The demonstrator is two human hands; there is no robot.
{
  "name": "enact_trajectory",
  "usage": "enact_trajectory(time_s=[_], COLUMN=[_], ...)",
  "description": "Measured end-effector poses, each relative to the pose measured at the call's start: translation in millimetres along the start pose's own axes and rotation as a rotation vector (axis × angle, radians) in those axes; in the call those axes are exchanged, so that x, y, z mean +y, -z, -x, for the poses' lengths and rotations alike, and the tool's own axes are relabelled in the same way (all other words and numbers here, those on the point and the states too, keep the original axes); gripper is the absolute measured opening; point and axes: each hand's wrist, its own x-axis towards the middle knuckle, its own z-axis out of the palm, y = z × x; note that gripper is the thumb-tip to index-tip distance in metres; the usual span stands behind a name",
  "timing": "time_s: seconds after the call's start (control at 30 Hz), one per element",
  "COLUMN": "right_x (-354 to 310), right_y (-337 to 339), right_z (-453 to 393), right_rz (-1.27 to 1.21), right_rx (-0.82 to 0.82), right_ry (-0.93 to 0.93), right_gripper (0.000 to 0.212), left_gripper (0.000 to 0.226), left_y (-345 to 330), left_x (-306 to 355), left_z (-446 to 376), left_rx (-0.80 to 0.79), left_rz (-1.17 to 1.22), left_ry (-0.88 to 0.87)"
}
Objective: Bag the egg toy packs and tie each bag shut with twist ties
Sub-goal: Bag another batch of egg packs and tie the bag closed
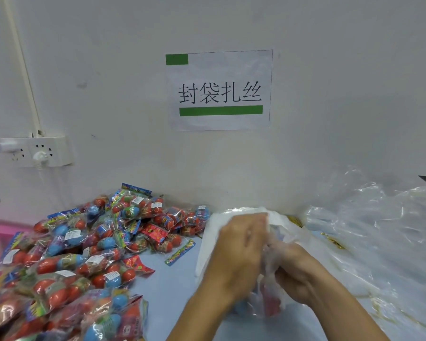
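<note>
A big heap of egg toy packs (89, 244), red and blue eggs in printed plastic, covers the left of the light blue table. In front of me a clear bag (268, 299) holds a pack whose red and blue show through the film. My left hand (239, 252) and my right hand (295, 271) both grip the gathered plastic of this bag between them. Gold twist ties (335, 242) lie to the right, partly under clear film. Both hands are blurred.
A pile of loose clear plastic bags (379, 230) fills the right side. White plastic sheets (212, 242) lie under my hands. A paper sign (219, 89) and a wall socket (35, 151) are on the wall behind. A pink bin edge (0, 230) shows at far left.
</note>
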Motion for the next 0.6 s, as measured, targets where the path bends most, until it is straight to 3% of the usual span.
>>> enact_trajectory(time_s=[0.1, 0.2, 0.27, 0.33, 0.4, 0.47, 0.53, 0.6], right_x=[1, 2, 4, 5, 6, 13, 19, 23], right_y=[4, 6, 7, 7, 4, 7, 12, 16], right_z=[-7, -7, -11, -13, -12, -23, -34, -41], right_rz=[0.001, 0.026, 0.032, 0.034, 0.015, 0.065, 0.163, 0.208], right_rx=[-0.039, -0.019, -0.030, -0.026, -0.004, 0.123, 0.255, 0.300], right_ry=[-0.051, -0.041, -0.038, -0.035, -0.045, 0.004, 0.062, 0.094], right_gripper=[0.040, 0.051, 0.046, 0.030, 0.032, 0.021, 0.030, 0.035], left_gripper=[0.024, 0.023, 0.037, 0.046, 0.047, 0.047, 0.044, 0.038], left_y=[21, 29, 21, 14, 9, 7, 3, 3], left_x=[-30, -67, -78, -85, -86, -84, -81, -80], left_z=[-6, -2, 2, 4, 6, 12, 15, 14], left_rx=[0.232, 0.172, 0.075, -0.027, -0.051, -0.090, -0.140, -0.088], left_rz=[-0.132, -0.243, -0.164, -0.239, -0.299, -0.216, -0.165, -0.175], left_ry=[0.304, 0.686, 0.822, 0.793, 0.703, 0.639, 0.603, 0.539])
